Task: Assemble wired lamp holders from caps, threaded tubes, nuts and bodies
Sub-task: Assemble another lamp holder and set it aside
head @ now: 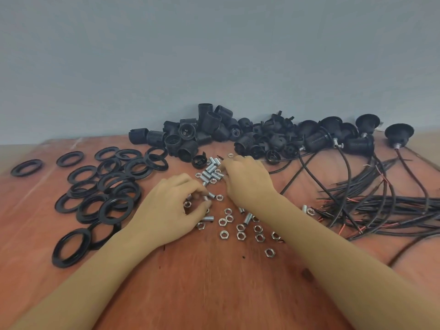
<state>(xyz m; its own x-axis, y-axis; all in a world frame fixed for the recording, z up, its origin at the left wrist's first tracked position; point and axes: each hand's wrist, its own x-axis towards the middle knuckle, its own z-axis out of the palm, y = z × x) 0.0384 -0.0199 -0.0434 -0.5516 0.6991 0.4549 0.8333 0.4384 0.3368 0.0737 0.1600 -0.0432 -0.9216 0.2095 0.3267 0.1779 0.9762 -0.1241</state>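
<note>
Threaded tubes (210,169), small, light, stiff and apt to roll, lie heaped on the table (214,294) among nuts (240,234), best pinched across their ribbed sides, as the left hand (171,208) seems to pinch one, while the right hand (247,181) curls over the heap, its grip unclear.

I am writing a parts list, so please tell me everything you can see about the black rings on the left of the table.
The black rings are glossy flat hoops, plastic by their look, each with a wide hole and a raised inner lip. Many of them lie scattered on the left part of the reddish wooden table. Most overlap or lean on one another, and one lies alone at the far left. The left hand is beside them and holds none.
</note>
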